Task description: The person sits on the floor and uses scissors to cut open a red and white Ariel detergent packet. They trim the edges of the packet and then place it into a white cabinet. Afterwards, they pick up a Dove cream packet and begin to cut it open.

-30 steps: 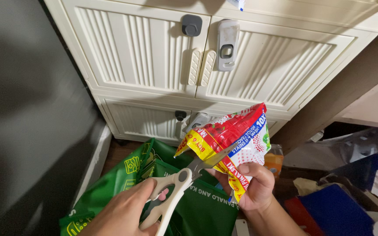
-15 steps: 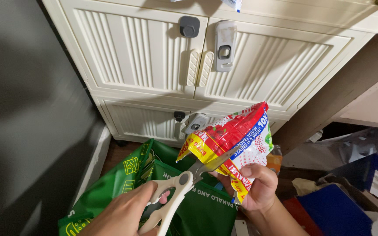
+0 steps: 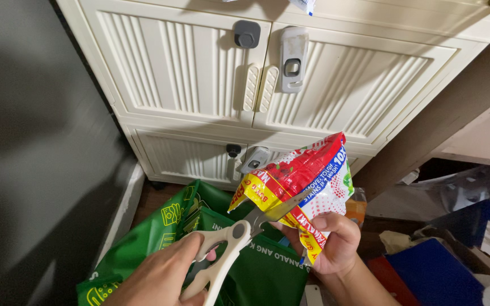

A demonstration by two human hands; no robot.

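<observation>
We see a glossy, crinkled plastic pouch (image 3: 304,184), printed red, yellow and white. The scissors (image 3: 239,238) have smooth matt cream plastic handles and dull grey metal blades. The green bag (image 3: 256,266) looks like slightly shiny woven plastic. The cabinet (image 3: 199,73) is ribbed cream plastic with a smooth satin finish.

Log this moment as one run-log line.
left hand: grips scissors | right hand: holds packet | blades: at packet corner | below: green bag
</observation>
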